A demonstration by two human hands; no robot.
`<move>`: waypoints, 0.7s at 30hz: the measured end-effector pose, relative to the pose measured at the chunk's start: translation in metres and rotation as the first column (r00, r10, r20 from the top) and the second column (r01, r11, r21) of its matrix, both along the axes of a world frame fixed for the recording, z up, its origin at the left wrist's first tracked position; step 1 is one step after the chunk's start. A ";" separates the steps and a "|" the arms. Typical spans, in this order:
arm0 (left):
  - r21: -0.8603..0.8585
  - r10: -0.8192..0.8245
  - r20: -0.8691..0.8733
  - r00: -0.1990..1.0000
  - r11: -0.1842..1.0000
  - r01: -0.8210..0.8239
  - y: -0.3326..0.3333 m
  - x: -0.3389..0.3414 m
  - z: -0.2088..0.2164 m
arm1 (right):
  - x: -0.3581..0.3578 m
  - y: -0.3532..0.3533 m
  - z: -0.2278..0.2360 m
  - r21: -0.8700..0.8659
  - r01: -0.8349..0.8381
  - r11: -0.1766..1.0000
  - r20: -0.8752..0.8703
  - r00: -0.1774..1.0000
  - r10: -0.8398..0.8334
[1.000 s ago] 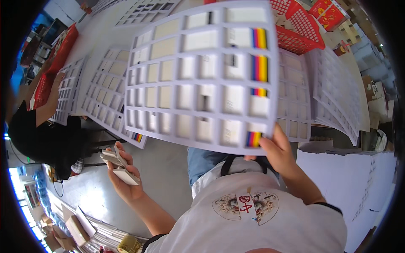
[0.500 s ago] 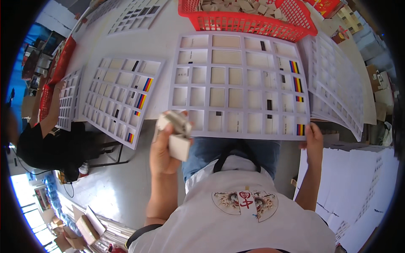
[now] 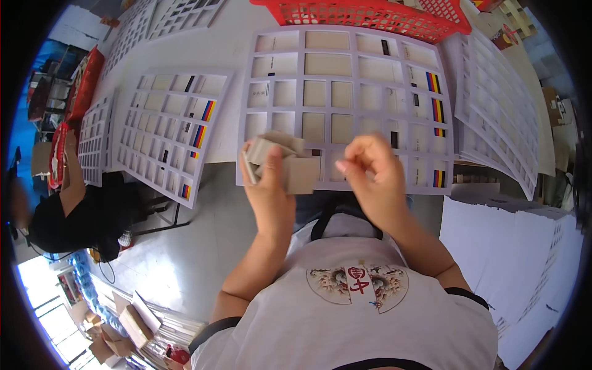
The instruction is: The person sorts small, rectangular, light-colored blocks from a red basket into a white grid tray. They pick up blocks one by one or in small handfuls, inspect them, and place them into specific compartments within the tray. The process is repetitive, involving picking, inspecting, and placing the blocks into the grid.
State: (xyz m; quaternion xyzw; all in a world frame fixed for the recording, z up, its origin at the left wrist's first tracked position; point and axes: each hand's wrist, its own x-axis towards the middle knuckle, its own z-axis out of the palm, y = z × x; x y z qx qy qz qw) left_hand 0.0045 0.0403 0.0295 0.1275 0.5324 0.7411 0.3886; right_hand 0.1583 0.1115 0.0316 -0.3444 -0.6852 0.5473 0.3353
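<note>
My left hand is closed around a loose bundle of beige cardboard pieces, which fan out between thumb and fingers. Beside it, my right hand hovers over the panel's near edge, fingers loosely curled and no piece visible in them. Beneath both hands lies a white panel with a grid of rectangular openings. Some openings show plain beige inside; others show white with black marks or striped colour bars. The hands and bundle cover part of its lower rows.
Behind the panel stands a red plastic basket. A similar gridded panel lies to the left, and stacked white panels lie to the right. At far left a person in black sits by the table.
My right hand has left the panel's right corner and come inward near the left hand. The left hand has moved right and up with the cardboard pieces, over the panel.
</note>
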 end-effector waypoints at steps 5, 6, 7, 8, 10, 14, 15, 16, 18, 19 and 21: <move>-0.025 0.133 0.014 0.991 0.991 -0.133 -0.008 -0.016 -0.010 | -0.024 0.001 0.005 -0.163 -0.195 0.967 -0.060 0.980 0.187; -0.031 0.137 -0.012 0.991 0.990 -0.137 -0.007 -0.013 -0.009 | -0.032 -0.005 0.007 -0.171 -0.235 0.957 0.000 0.971 0.239; -0.017 0.141 -0.067 0.988 0.990 -0.142 -0.006 -0.009 -0.011 | -0.039 -0.010 0.005 -0.213 -0.232 0.949 0.011 0.971 0.239; -0.004 0.152 -0.123 0.981 0.988 -0.154 -0.004 -0.006 -0.015 | -0.041 -0.011 0.001 -0.137 -0.208 0.968 0.022 0.977 0.213; 0.037 0.185 -0.133 0.974 0.983 -0.182 -0.003 -0.009 -0.014 | -0.046 -0.012 -0.005 0.019 -0.160 0.987 0.034 0.987 0.159; 0.077 0.095 -0.031 0.995 0.993 -0.092 -0.012 -0.031 0.004 | -0.044 0.007 -0.014 -0.196 0.064 0.978 -0.086 0.993 -0.082; 0.089 -0.041 -0.050 0.998 0.995 0.046 -0.025 -0.037 0.001 | -0.041 0.010 -0.022 -0.137 0.075 0.988 -0.025 0.997 -0.080; 0.098 -0.177 -0.071 0.982 0.978 0.184 -0.038 -0.040 -0.001 | -0.038 0.011 -0.024 -0.015 0.070 0.997 0.054 0.996 -0.069; 0.063 -0.460 -0.035 0.887 0.885 0.461 -0.060 -0.039 -0.007 | -0.038 0.008 -0.028 0.216 0.007 0.976 0.223 0.973 -0.056; 0.026 -0.570 -0.038 0.821 0.821 0.571 -0.067 -0.036 -0.012 | -0.039 0.006 -0.028 0.207 0.008 0.978 0.220 0.974 -0.055; -0.002 -0.634 0.060 0.771 0.773 0.635 -0.071 -0.027 -0.023 | -0.039 0.004 -0.029 0.316 -0.042 0.948 0.300 0.952 -0.058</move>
